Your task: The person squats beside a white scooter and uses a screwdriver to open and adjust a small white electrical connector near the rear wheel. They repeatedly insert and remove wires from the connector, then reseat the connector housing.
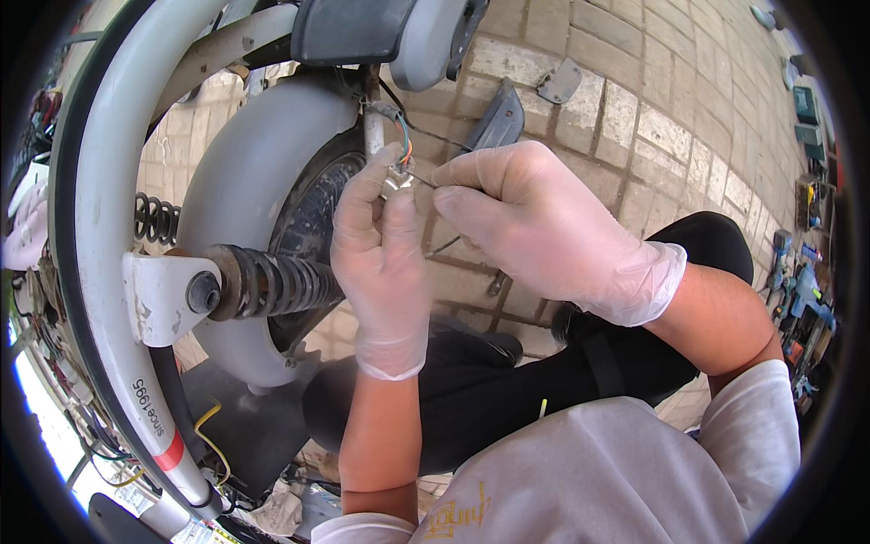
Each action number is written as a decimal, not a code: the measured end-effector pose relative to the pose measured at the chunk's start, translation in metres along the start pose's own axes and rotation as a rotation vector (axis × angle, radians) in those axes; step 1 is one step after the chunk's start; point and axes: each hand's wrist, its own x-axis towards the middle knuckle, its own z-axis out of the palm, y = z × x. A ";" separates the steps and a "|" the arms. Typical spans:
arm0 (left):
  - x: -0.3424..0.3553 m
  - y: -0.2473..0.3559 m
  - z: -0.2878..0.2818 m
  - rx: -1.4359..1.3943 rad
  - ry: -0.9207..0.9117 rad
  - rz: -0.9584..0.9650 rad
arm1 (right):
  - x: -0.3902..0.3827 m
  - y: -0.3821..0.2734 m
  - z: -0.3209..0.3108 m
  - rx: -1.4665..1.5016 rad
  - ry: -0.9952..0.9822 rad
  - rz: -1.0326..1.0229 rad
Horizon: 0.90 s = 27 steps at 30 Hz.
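Observation:
My gloved left hand (381, 263) grips a small pale connector (397, 183) between fingers and thumb. Colored wires (404, 138) run from it up to a dark cable beside a metal tube (373, 127). My gloved right hand (535, 231) pinches a thin metal tool (421, 179) whose tip is at the connector; the exact contact is too small to tell. Left of my hands are a grey mudguard (231, 172) over a wheel (308, 213) and a coil-spring shock absorber (272, 281). A curved white frame tube (100, 227) runs along the left side.
A dark housing (349, 25) sits above the wheel. A grey plastic panel (498, 118) and a small plate (559, 82) lie on the paving (652, 82). Various tools (802, 290) lie at the far right. A yellow cable (207, 417) hangs at the lower left.

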 end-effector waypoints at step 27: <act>0.008 0.002 -0.003 0.478 -0.063 0.077 | -0.007 0.019 -0.015 -0.151 0.038 -0.034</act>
